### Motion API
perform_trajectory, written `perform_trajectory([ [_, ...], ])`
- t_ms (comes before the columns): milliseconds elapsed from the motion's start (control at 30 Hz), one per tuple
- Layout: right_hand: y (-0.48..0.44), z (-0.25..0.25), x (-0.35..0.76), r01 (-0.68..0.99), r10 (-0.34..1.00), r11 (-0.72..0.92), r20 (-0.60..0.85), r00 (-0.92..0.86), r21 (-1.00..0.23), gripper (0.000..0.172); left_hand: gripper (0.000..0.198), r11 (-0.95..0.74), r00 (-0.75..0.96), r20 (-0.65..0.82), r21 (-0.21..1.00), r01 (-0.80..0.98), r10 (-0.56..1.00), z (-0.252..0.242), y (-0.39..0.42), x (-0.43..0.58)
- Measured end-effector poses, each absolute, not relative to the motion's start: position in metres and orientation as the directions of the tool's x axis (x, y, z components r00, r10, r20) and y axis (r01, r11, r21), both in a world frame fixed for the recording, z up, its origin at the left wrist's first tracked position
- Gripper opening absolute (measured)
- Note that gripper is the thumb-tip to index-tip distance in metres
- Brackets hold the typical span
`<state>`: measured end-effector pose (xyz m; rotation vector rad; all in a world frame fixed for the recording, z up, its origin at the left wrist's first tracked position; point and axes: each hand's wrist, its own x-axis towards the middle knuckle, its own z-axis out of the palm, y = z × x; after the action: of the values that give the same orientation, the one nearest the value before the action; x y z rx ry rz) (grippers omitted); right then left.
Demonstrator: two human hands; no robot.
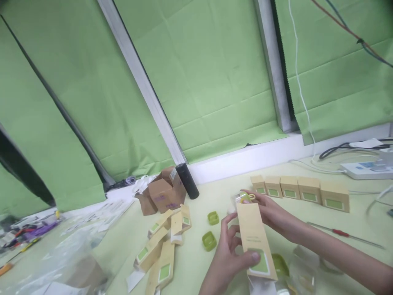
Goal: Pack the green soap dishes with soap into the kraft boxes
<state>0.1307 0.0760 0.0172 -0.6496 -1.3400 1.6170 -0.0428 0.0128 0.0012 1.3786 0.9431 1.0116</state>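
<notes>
My left hand (229, 256) is closed around a tan cardboard box (250, 225) with a green label window, thumb pressed near the label. The box lies tilted, its near end showing a white flap. At its far end my right hand (272, 211) is closed on a small clear-and-green item with a loop (244, 198); its exact kind is hard to make out. Two small green square cups (209, 241) stand left of my left hand. Partly hidden below the held box are another green cup (280, 265) and clear plastic pieces (302, 270).
A row of upright tan boxes (290, 187) stands behind my right hand. Loose tan boxes (152, 250) lie to the left, before a brown carton (166, 191) and black cylinder (188, 181). A red-handled screwdriver (340, 233) and power strip (370, 170) are at right.
</notes>
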Motion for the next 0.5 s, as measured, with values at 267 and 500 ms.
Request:
perform_trajectory([
  [267,0.078,0.015,0.128,-0.136,0.883,0.095,0.147,-0.446,-0.986,0.034,0.07,-0.087,0.231,0.084,0.996,0.001,0.969,-0.015,0.011,-0.049],
  [500,0.082,0.014,0.129,0.004,0.877,0.222,0.198,-0.439,-0.975,0.031,0.062,0.018,0.288,0.026,0.989,-0.148,0.957,-0.026,0.011,-0.048],
])
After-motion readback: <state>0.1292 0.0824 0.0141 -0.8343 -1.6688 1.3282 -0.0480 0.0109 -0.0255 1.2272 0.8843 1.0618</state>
